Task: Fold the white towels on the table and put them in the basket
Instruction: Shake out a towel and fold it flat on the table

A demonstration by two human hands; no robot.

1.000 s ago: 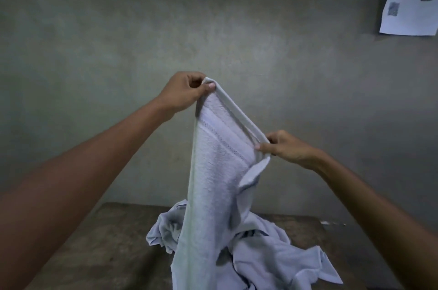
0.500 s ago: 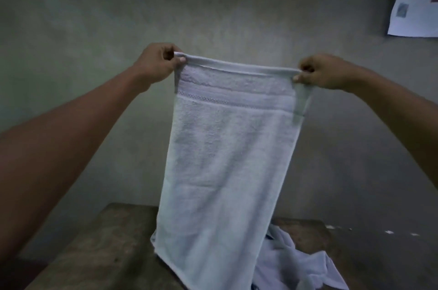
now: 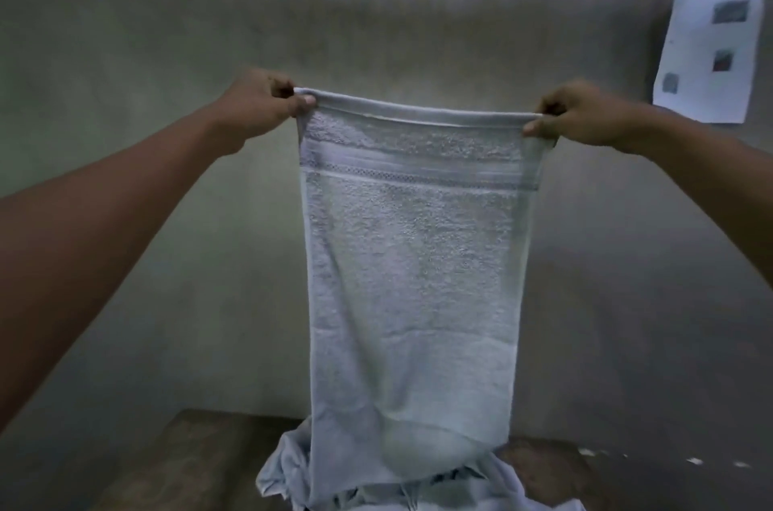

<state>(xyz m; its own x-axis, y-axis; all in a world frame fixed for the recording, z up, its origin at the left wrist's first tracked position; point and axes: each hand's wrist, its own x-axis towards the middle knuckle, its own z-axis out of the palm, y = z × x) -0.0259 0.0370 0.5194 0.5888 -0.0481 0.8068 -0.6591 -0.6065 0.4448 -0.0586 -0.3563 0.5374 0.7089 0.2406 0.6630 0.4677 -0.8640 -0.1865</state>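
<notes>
A white towel [image 3: 414, 268] hangs stretched flat in front of me, its long side running down. My left hand [image 3: 263, 103] pinches its top left corner and my right hand [image 3: 581, 115] pinches its top right corner, both at about the same height. The towel's lower end reaches down to a crumpled heap of white towels [image 3: 288, 473] on the wooden table [image 3: 188, 464]. No basket shows in this view.
A bare grey wall stands close behind the table. A sheet of paper [image 3: 707, 50] with small pictures hangs on it at the upper right. The floor to the right of the table carries a few white specks [image 3: 694, 460].
My hands moved apart from the bunched top edge and spread the towel out flat. Since half a second ago the towel hangs straighter and my hands sit slightly lower in view.
</notes>
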